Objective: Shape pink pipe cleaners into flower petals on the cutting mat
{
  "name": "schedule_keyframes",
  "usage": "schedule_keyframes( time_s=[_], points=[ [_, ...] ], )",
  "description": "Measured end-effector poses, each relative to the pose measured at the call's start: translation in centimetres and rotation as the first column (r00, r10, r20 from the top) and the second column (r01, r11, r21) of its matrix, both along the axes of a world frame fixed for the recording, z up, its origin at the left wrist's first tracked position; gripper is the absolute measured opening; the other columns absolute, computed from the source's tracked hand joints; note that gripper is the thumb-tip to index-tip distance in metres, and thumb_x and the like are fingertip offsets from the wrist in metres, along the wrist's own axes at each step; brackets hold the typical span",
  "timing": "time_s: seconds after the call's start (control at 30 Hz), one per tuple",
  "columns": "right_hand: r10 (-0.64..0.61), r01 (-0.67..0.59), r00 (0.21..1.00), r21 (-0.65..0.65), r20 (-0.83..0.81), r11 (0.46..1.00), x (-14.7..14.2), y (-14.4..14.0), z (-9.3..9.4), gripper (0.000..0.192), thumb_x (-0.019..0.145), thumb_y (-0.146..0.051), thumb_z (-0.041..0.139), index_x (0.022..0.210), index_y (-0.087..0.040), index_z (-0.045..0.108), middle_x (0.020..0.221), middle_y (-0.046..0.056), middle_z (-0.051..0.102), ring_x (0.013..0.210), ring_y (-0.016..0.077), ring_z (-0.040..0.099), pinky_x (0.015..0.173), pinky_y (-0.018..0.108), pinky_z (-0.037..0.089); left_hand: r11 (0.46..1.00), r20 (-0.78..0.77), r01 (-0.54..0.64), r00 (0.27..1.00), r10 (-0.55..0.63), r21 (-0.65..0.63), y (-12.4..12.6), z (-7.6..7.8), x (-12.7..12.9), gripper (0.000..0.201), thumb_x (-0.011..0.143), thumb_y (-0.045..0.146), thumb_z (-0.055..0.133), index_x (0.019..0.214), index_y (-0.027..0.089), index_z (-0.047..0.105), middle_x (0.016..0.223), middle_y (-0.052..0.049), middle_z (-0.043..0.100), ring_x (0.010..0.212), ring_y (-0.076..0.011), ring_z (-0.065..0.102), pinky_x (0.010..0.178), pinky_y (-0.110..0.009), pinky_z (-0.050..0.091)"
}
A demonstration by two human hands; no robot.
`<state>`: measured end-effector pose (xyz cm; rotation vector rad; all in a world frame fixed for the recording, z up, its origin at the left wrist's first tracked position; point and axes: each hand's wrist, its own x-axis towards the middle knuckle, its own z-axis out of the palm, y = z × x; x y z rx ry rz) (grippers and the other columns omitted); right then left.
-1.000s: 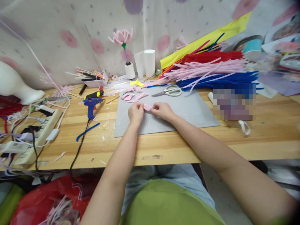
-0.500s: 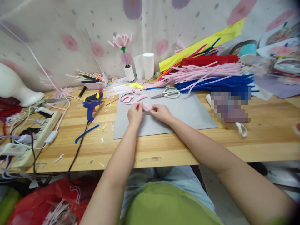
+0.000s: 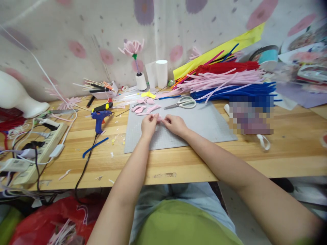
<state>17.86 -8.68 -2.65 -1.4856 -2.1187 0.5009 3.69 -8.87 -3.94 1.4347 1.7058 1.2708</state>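
Observation:
Over the grey mat (image 3: 199, 131), my left hand (image 3: 149, 126) and my right hand (image 3: 175, 124) pinch a small pink pipe-cleaner piece (image 3: 160, 118) between them, one at each end. Most of the piece is hidden by my fingers. Just beyond them on the mat lie several bent pink pipe-cleaner shapes (image 3: 139, 109). A pair of scissors (image 3: 186, 102) with pale handles rests further back on the mat, blades pointing left.
Left of the mat lie a blue glue gun (image 3: 99, 119) with a black cord and a blue pipe cleaner (image 3: 95, 147). A power strip (image 3: 55, 143) stands far left. Pink pipe cleaners (image 3: 222, 81) are heaped at the back right. A pink flower (image 3: 133, 48) stands behind.
My fingertips have come slightly closer together, and less of the pink piece shows between them. The other things lie where they were; the view has shifted a little.

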Motion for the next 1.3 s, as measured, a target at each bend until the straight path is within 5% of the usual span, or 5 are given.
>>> schedule_keyframes(
  time_s=[0.27,0.53,0.7,0.8,1.3],
  points=[
    [0.001,-0.002,0.991,-0.013,-0.135,1.0,0.8,0.3,0.0,0.038,0.086,-0.043,0.038,0.07,-0.018,0.061,0.062,0.002,0.061,0.059,0.0122,0.052,0.057,0.023,0.031,0.983,0.165,0.137,0.979,-0.116,-0.12,1.8,0.5,-0.4,0.027,0.068,0.029,0.063,0.089,0.015,0.057,0.064,0.0,0.064,0.054,-0.012,0.059,0.056,-0.024,0.047],
    [0.06,-0.091,0.916,-0.059,-0.397,0.994,1.6,2.1,-0.3,0.023,0.075,-0.036,0.053,0.08,-0.016,0.063,0.075,0.002,0.063,0.065,0.0116,0.054,0.063,0.023,0.039,0.896,0.026,0.412,0.91,-0.413,-0.163,1.6,2.2,0.5,0.057,0.056,0.022,0.073,0.107,0.02,0.048,0.053,0.008,0.059,0.046,-0.0072,0.054,0.056,-0.021,0.045],
    [-0.042,0.055,0.881,0.014,-0.471,0.998,1.4,2.8,-0.1,0.018,0.073,-0.032,0.053,0.068,-0.015,0.06,0.071,0.003,0.061,0.067,0.013,0.053,0.064,0.024,0.039,0.861,0.278,0.409,0.902,-0.331,-0.301,1.0,2.3,1.7,0.023,0.069,0.032,0.064,0.079,0.013,0.057,0.062,-0.003,0.064,0.055,-0.0098,0.06,0.054,-0.021,0.044],
    [0.0,-0.004,0.837,-0.007,-0.548,1.0,1.4,3.2,-0.2,0.026,0.077,-0.037,0.048,0.071,-0.016,0.06,0.069,0.003,0.061,0.065,0.0127,0.053,0.063,0.024,0.04,0.856,0.318,0.395,0.902,-0.292,-0.334,0.6,1.9,1.8,0.026,0.069,0.036,0.064,0.063,0.012,0.055,0.061,-0.006,0.065,0.055,-0.0108,0.061,0.055,-0.021,0.043],
    [-0.037,0.025,0.81,-0.028,-0.585,0.999,1.2,3.8,-0.7,0.017,0.069,-0.033,0.057,0.069,-0.016,0.061,0.068,0.002,0.061,0.064,0.0139,0.052,0.062,0.026,0.038,0.863,0.542,0.374,0.828,-0.145,-0.34,0.1,3.3,1.7,0.017,0.07,0.026,0.056,0.081,0.013,0.06,0.069,-0.005,0.067,0.057,-0.0133,0.064,0.05,-0.02,0.044]
  ],
)
